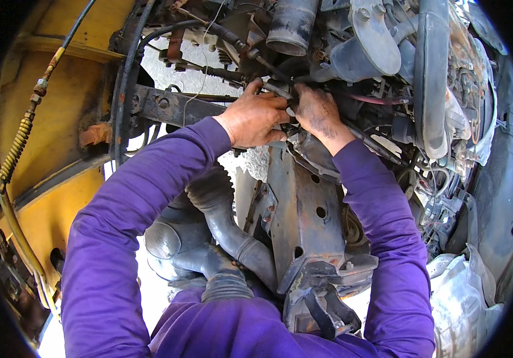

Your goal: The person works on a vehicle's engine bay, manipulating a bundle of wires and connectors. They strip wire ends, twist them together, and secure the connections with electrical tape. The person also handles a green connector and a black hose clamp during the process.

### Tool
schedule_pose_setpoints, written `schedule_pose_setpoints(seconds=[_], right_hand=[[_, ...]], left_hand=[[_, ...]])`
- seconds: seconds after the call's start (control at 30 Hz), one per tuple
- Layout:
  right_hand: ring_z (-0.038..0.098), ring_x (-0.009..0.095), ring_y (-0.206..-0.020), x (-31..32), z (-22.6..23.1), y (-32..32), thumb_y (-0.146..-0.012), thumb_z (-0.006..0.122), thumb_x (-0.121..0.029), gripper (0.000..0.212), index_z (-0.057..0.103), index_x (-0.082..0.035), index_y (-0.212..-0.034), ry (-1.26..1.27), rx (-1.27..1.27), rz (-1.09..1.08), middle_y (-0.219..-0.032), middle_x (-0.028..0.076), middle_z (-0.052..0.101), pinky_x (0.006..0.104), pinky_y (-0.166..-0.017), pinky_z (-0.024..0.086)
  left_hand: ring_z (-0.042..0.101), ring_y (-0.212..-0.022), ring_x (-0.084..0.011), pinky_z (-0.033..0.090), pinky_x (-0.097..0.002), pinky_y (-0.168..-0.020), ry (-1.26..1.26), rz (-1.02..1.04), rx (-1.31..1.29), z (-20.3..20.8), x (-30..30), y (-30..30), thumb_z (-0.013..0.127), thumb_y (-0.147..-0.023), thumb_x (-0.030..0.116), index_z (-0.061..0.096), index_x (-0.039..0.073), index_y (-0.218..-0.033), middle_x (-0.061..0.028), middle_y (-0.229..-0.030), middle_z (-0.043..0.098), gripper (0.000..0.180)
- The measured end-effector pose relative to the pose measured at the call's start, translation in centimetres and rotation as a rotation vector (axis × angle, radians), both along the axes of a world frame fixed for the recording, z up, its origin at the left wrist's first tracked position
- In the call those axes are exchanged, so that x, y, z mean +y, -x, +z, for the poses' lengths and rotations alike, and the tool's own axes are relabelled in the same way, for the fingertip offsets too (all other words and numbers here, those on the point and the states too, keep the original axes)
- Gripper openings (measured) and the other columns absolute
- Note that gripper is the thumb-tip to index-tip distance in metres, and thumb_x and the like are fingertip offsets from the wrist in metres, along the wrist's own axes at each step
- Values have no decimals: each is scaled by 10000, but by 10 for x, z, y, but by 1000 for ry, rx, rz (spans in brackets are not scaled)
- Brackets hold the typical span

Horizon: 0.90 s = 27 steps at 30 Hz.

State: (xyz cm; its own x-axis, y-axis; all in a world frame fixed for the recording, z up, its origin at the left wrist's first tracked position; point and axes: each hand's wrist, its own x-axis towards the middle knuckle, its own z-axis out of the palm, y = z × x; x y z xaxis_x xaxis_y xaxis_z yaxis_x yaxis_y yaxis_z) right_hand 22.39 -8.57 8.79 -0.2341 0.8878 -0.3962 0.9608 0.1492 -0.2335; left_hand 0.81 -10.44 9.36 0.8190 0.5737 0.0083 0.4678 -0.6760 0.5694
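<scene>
Both my hands are together in the engine bay, fingers bent inward at a cluster of hoses and fittings. My left hand (255, 116) is closed, its fingertips near a short grey metal fitting (277, 90); what they grip is hidden. Close on its right, my right hand (317, 112), smudged with grease, is closed too, with its fingertips turned down out of sight. A dark hose (225, 34) runs from the upper left toward both hands. Below them stands a rusty steel frame rail (304, 203) with round holes.
A grey ribbed air duct (241, 241) curves beneath my left arm. The open end of a grey pipe (292, 30) and a thick vertical tube (431, 77) hang above. Yellow body panels (59, 119) and a spring-wrapped cable (20, 140) line the left; wiring (441, 206) crowds the right.
</scene>
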Motion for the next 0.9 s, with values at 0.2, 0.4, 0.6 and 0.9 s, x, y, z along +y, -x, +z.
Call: schedule_pose_setpoints(seconds=[0.2,0.4,0.6,0.9], right_hand=[[725,382,-1039,0,49,-1,-855,727,-216,271,740,-91,-1096,-11,-100,-8,-1059,216,754,487,-930,561],[717,315,-868,-1,87,-11,-795,743,-215,319,754,7,-1023,138,161,-137,-903,208,739,418,-794,549],[663,215,-732,-47,99,9,-836,746,-238,289,724,48,-869,328,378,-426,-754,146,682,378,-690,518],[738,422,-893,-78,92,60,-937,695,-298,313,728,13,-944,90,-47,-45,-940,245,747,499,-826,587]], left_hand=[[632,-1145,-284,308,-633,-1144,80,-81,60,12,10,-1,678,-973,312,735,131,-1047,-70,-1051,633,204],[687,-1029,-342,361,-628,-1063,204,-64,235,20,17,-9,648,-971,310,747,120,-985,-107,-963,683,214],[712,-1038,-377,436,-617,-989,332,-129,207,21,27,-5,615,-960,296,763,115,-1039,-154,-996,765,247],[680,-1155,-386,538,-436,-982,362,-434,313,8,47,-9,702,-876,296,638,-12,-1352,-219,-1258,718,570]])
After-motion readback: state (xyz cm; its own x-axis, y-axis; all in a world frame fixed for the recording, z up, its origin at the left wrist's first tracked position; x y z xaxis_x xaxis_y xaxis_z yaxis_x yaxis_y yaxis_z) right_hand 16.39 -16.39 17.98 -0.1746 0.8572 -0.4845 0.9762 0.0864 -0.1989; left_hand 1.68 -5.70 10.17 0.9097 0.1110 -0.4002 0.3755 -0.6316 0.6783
